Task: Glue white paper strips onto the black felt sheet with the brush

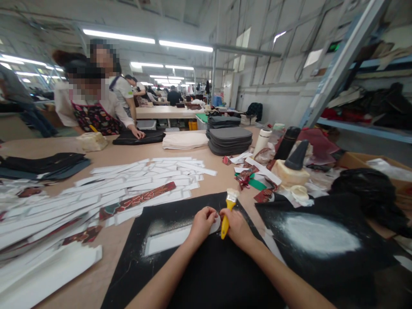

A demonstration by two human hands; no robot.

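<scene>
A white strip (170,239) lies on a black mat (206,274) in front of me, ringed by pale glue smears. My left hand (202,223) is curled with its fingertips pinching the strip's rounded right end. My right hand (237,227) is closed around the yellow handle of a small brush (228,210), whose pale bristles point away from me. Both hands meet at the strip's end.
Rows of white strips (135,182) and a patterned red strip (138,201) spread to the left. A second black mat with a white glue patch (318,238) lies right. Grey stacked pads (230,139), bottles and scraps sit behind. Two people work at the far-left table edge.
</scene>
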